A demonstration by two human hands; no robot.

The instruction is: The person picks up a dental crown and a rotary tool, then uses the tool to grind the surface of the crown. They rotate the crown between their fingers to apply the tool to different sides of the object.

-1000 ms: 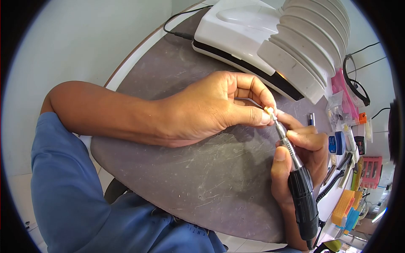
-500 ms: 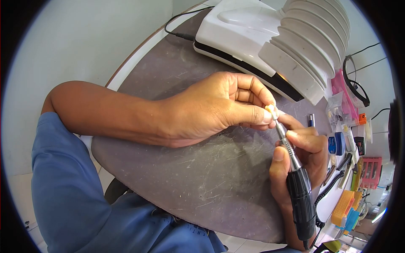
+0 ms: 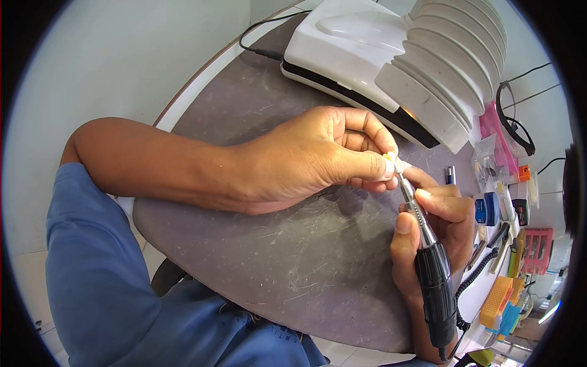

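My left hand (image 3: 330, 150) pinches a small yellowish-white piece (image 3: 391, 159) between thumb and index finger, above the grey work surface (image 3: 293, 257). A black and silver rotary handpiece (image 3: 434, 287) is held in my right hand (image 3: 449, 223), with the thumb and fingers around its metal front. The handpiece points up toward the small piece, and its tip meets or nearly meets it; the exact contact is too small to make out. Fingers partly cover the piece.
A white machine (image 3: 348, 43) with a ribbed white hose (image 3: 449, 61) stands behind my hands. Along the right are dark-rimmed glasses (image 3: 516, 119), a blue container (image 3: 487, 208), a coiled black cable (image 3: 474, 281), a pink rack (image 3: 538, 251) and an orange block (image 3: 496, 301).
The small piece has turned slightly between my left fingertips, and those fingers have shifted a little. The handpiece and my right hand are almost where they were.
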